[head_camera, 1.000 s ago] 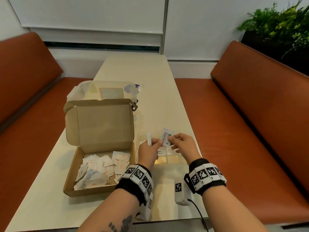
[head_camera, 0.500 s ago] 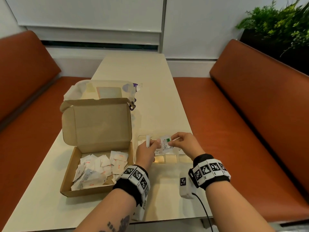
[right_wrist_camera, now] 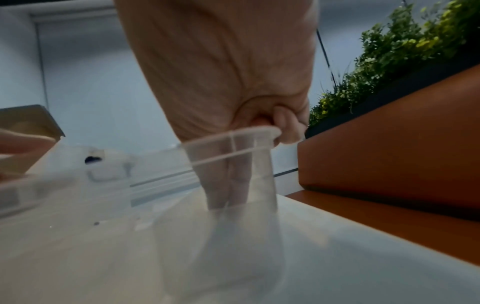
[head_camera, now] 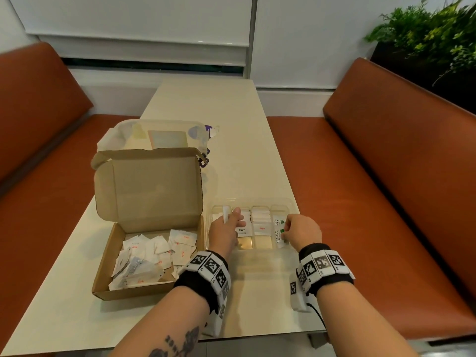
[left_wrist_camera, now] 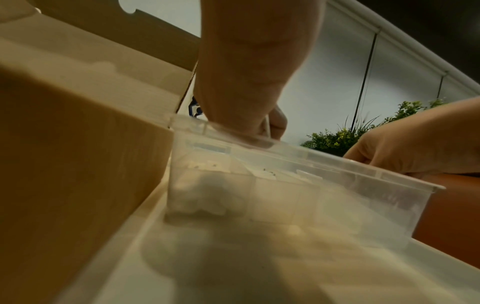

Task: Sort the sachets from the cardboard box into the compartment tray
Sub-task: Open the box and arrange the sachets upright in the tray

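Left hand (head_camera: 226, 231) pinches a plain white sachet (head_camera: 226, 214); right hand (head_camera: 302, 231) pinches a "Stevia" sachet (head_camera: 278, 237) in the tray (head_camera: 291, 202).

A café or restaurant booth. Orange padded benches (head_camera: 401, 140) flank a narrow cream worktop (head_camera: 219, 119). A planter of greenery (head_camera: 427, 39) tops one backrest.

tray (head_camera: 290, 202): clear glossy plastic | box (head_camera: 146, 186): matt brown cardboard | sachets (head_camera: 154, 256): white paper

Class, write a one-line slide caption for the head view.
Both hands, left and right, place white paper sachets into the clear plastic compartment tray beside the open brown cardboard box.
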Demonstrator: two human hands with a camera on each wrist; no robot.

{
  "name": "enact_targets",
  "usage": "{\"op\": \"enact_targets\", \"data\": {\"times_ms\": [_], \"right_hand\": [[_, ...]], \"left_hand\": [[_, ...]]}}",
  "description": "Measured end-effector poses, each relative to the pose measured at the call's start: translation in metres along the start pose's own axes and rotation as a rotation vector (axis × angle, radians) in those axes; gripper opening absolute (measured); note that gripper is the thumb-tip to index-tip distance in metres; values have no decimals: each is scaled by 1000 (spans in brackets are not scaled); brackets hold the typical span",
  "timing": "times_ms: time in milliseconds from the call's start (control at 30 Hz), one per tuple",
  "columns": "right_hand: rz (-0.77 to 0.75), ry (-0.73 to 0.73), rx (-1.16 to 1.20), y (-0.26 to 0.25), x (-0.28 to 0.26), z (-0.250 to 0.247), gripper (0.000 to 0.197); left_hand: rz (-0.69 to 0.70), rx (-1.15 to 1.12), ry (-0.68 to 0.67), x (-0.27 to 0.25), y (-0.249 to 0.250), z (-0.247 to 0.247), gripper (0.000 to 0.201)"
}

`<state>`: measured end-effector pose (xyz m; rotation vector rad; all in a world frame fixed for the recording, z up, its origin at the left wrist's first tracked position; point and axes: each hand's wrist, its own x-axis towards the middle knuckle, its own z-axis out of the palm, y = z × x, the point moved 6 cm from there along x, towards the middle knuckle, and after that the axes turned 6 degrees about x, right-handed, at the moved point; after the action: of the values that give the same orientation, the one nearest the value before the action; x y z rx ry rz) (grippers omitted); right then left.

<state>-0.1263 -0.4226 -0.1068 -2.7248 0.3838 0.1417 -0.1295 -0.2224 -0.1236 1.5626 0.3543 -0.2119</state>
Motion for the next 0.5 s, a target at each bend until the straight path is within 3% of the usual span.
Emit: {"op": "enact_targets", "data": {"times_ms": [167, 333, 500], "right_hand": [[-38, -27, -96, -3, 1, 3, 7], [-79, -88, -197, -7, -1, 9, 33], [-90, -98, -234, -9, -5, 7, 32]], "left_hand": [[-27, -20, -1, -1, 0, 0, 32], [-36, -38, 0, -1, 0, -1, 32], [-54, -43, -10, 0, -1, -2, 39]]}}
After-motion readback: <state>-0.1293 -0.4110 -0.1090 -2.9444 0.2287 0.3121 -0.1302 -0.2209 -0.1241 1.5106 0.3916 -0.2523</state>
